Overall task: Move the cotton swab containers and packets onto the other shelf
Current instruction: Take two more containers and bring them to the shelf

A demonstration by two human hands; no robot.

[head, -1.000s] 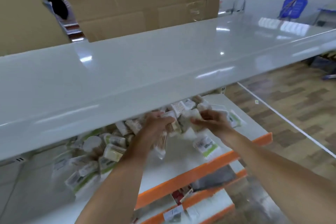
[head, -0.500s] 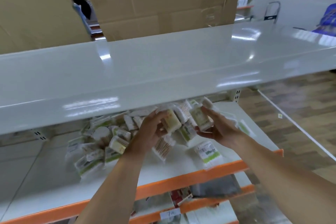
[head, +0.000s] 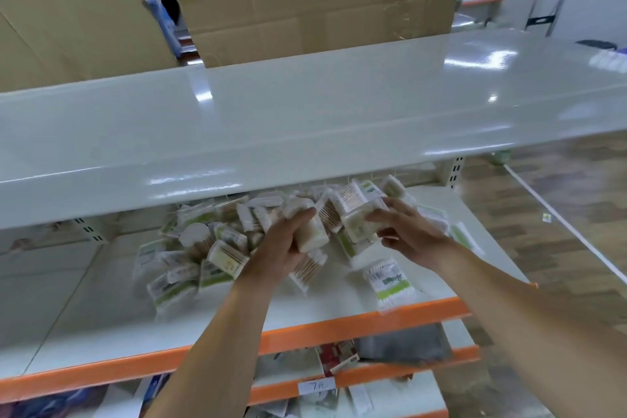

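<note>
My left hand [head: 283, 248] is curled round a small white box of cotton swabs [head: 310, 231], lifting it just above the heap, with a clear packet of swabs [head: 307, 270] hanging under my palm; whether that packet is in my grip or only lying below it I cannot tell. My right hand [head: 412, 231] pinches another plastic box [head: 358, 222] between thumb and fingers, close beside the left one, the two boxes nearly touching. Both hands reach in under the bare white upper shelf [head: 305, 119], over the middle shelf [head: 101, 309] with its orange front edge. On that shelf the rest of the cotton swab containers and packets [head: 203, 254] lie in a loose jumble, mostly to the left of and behind my hands, some boxes tilted, some flat. One packet with a green label [head: 388, 283] lies alone near the orange edge, under my right forearm. Behind the shelving stand big cardboard boxes [head: 305, 0]. Lower shelves hold blurred goods and a handwritten price tag [head: 317, 386].
</note>
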